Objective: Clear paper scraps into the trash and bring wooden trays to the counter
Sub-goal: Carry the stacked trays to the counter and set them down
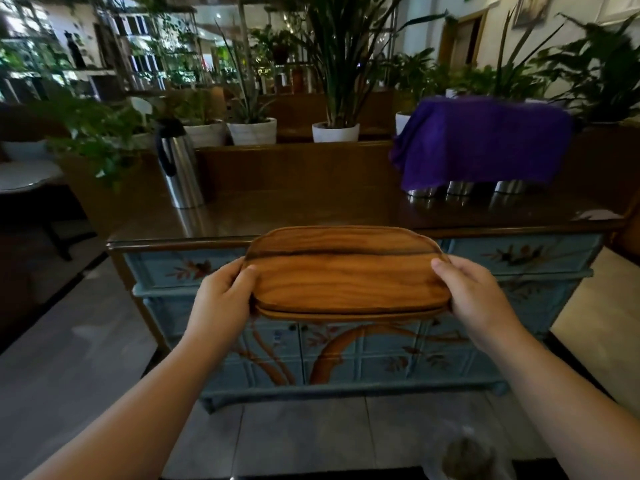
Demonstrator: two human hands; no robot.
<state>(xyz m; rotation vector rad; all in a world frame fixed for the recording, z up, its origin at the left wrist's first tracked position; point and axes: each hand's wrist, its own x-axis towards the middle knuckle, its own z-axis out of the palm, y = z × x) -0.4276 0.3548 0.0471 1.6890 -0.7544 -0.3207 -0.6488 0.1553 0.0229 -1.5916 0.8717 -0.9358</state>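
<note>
On the counter (311, 209), a steel flask (178, 168) and purple cloth (481, 140) are seen. Stacked wooden trays (346, 271) are gripped at their ends by left hand (221, 296) and right hand (474, 292), fingers clenched around the rims.

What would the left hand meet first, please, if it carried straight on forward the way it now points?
Probably the front edge of the counter, judging by the left hand holding the wooden trays just short of it; depth is unclear.

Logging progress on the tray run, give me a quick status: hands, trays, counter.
Left hand and right hand grip the stacked wooden trays by the ends. Trays held level, short of the counter. Landing spot bare between thermos and purple cloth.
</note>
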